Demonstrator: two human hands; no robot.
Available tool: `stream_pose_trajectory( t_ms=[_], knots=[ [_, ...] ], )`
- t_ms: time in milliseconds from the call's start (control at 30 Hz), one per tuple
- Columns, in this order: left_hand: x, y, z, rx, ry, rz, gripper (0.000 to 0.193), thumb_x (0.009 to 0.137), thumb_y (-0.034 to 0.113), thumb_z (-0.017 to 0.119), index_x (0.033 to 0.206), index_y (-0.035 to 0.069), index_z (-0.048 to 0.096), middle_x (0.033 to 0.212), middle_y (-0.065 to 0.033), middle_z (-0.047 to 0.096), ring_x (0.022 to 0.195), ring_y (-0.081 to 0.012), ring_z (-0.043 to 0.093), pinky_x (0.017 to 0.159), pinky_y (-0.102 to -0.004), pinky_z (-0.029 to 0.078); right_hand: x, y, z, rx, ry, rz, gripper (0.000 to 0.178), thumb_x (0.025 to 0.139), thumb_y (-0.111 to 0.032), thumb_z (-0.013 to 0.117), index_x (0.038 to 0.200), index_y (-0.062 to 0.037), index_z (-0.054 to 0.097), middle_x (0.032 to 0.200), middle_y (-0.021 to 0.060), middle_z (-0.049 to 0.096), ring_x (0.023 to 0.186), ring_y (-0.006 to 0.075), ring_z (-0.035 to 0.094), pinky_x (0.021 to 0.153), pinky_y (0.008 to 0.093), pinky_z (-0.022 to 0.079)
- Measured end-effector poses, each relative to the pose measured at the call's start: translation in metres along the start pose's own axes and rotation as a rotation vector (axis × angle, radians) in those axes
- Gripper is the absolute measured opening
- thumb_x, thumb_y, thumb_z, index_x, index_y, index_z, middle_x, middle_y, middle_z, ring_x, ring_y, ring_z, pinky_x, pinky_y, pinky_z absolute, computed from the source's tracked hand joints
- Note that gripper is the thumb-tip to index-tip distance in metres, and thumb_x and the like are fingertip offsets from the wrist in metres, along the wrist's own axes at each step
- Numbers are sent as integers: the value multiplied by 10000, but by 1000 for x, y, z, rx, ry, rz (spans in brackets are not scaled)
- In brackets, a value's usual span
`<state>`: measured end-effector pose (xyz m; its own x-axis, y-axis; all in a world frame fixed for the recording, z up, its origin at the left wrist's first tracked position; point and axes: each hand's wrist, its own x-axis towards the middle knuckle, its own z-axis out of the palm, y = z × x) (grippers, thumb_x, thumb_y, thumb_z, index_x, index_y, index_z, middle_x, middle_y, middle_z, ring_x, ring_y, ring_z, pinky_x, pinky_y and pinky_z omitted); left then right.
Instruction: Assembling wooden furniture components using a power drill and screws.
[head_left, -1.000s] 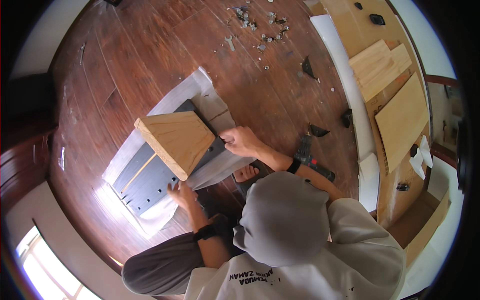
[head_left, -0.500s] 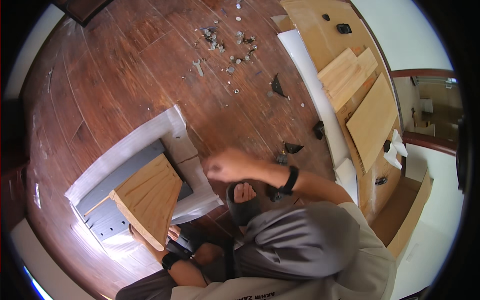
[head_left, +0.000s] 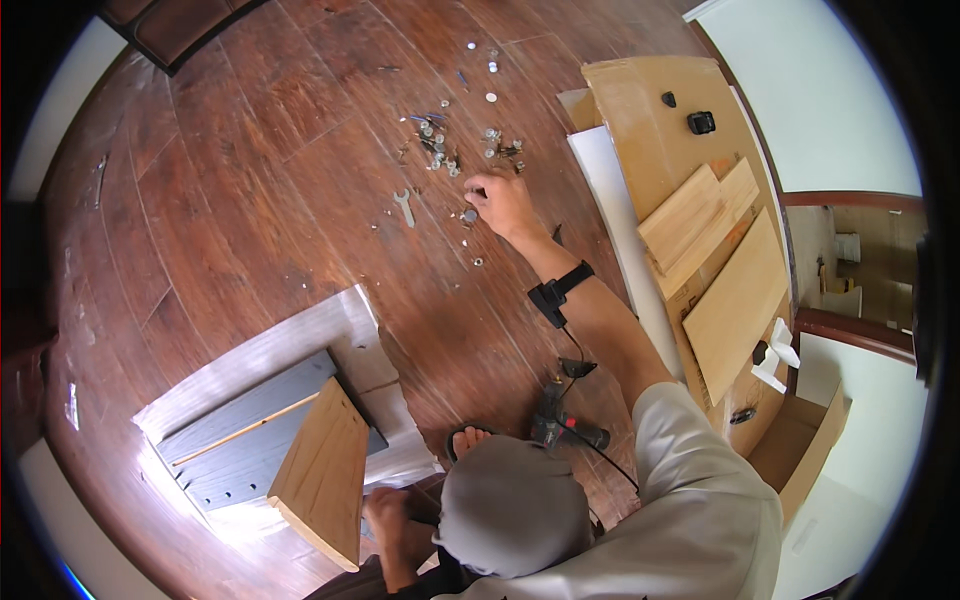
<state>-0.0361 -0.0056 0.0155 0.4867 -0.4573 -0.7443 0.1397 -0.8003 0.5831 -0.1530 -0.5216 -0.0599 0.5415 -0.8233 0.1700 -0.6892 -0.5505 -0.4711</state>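
My right hand (head_left: 503,205) is stretched far forward over the floor, its thumb and fingers loosely curled and apart. Below the fingertips lies a small round disc (head_left: 470,215), and a pile of metal fittings (head_left: 437,145) sits just beyond. Close by on the left is an open-end wrench (head_left: 404,208). My left hand (head_left: 388,515) is closed beside the right edge of a light wooden board (head_left: 325,465); what its fingers hold is hidden. This board stands tilted on a dark grey panel (head_left: 240,440), which has a light strip and several small holes.
White foam sheeting (head_left: 355,330) lies under the panel. A drill (head_left: 555,425) with a cable rests by my foot. To the right, flat cardboard (head_left: 640,95) carries loose wooden boards (head_left: 740,300), next to white foam (head_left: 605,175) and an open carton (head_left: 785,450).
My right hand has reached forward from near the foam sheet to the fittings. My left hand has shifted from under the board to its right side. The board leans differently, and the view has shifted.
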Motion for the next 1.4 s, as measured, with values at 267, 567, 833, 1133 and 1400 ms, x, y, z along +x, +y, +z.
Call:
stream_pose_trajectory(
  t_ms=[267, 567, 833, 1133, 1400],
  knots=[
    [77, 107, 100, -1112, -421, -78, 279, 978, 188, 480, 1150, -14, 566, 1054, -159, 630, 951, -261, 636, 834, -384, 518, -111, -105, -25, 348, -23, -329, 141, 781, -72, 685, 920, -91, 674, 895, 79, 644, 867, 269, 638, 710, 353, 519],
    [127, 135, 148, -1024, -433, -12, 460, 993, 221, 478, 1390, 17, 365, 1285, -190, 535, 1145, -326, 564, 907, -418, 504, -166, -88, -3, 735, -45, 353, 208, 807, -29, 683, 1014, -26, 668, 927, 78, 655, 823, 174, 662, 706, 286, 541],
    [139, 127, 157, -494, -175, 446, 265, 951, 163, 582, 1144, -15, 618, 995, -66, 664, 898, -131, 629, 791, -263, 512, -171, -86, -15, 1185, -366, 514, 230, 867, -23, 656, 1085, 44, 629, 948, 81, 656, 845, 131, 635, 714, 244, 525],
    [144, 135, 141, -433, -349, 330, 312, 971, 284, 544, 1016, -13, 628, 766, -64, 648, 716, -113, 618, 659, -232, 500, -180, -69, -12, 1347, -374, 588, 154, 863, -30, 664, 1005, 14, 624, 885, 54, 648, 770, 131, 632, 702, 266, 527],
    [153, 161, 154, -587, -259, 63, 346, 983, 332, 505, 1088, 13, 588, 831, -87, 634, 782, -157, 647, 683, -285, 540, -168, -78, -11, 757, -181, 425, 154, 811, -65, 714, 940, -11, 651, 836, 58, 674, 761, 120, 652, 675, 269, 532]
  ],
)
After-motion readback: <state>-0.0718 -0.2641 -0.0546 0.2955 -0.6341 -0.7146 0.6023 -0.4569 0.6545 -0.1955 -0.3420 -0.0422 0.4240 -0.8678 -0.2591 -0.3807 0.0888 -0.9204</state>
